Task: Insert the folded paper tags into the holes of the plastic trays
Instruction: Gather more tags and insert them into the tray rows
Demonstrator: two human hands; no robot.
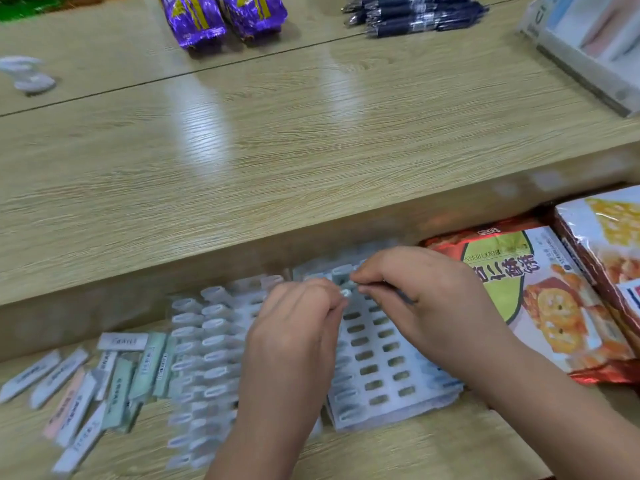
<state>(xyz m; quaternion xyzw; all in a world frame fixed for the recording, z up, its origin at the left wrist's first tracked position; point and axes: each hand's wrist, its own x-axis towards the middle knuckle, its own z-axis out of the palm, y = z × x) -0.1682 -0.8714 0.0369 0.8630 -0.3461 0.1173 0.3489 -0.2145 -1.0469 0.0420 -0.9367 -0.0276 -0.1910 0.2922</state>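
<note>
A: Low wooden shelf [363, 453]; loose paper tags [79, 393] left of the white tray [384, 407]. Hands?
B: Left hand [294, 327] and right hand [415, 292] both pinch one folded tag [345, 293], held just over tray's far rows; slots [363, 355] lie crosswise.

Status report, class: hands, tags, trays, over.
Over right tray, left hand and right hand pinch one folded tag. Loose tags piled left. Snack bag beside tray, nothing blocking.
</note>
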